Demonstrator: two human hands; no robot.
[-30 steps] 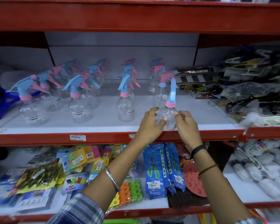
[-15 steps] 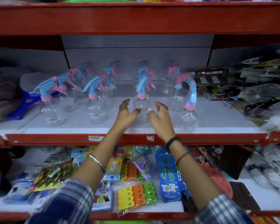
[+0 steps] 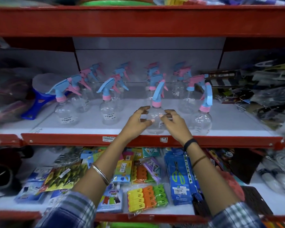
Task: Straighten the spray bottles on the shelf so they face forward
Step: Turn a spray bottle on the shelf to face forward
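Several clear spray bottles with blue and pink trigger heads stand in rows on the white shelf. My left hand and my right hand cup the front bottle of the third row from either side, fingertips on its clear body. Its blue trigger head points toward me. To its right, the front-right bottle stands free, its blue head also facing forward. The front-left bottle and the second-row front bottle have their heads turned to the left. More bottles stand behind them.
A red rail edges the shelf. A blue plastic item lies at the left, and dark packaged goods crowd the right. The lower shelf holds packets of coloured clips and blue scissor packs. Another red shelf hangs overhead.
Both hands left the front-right bottle, moved left and closed around the front bottle of the neighbouring row. The view shifted left and closer.
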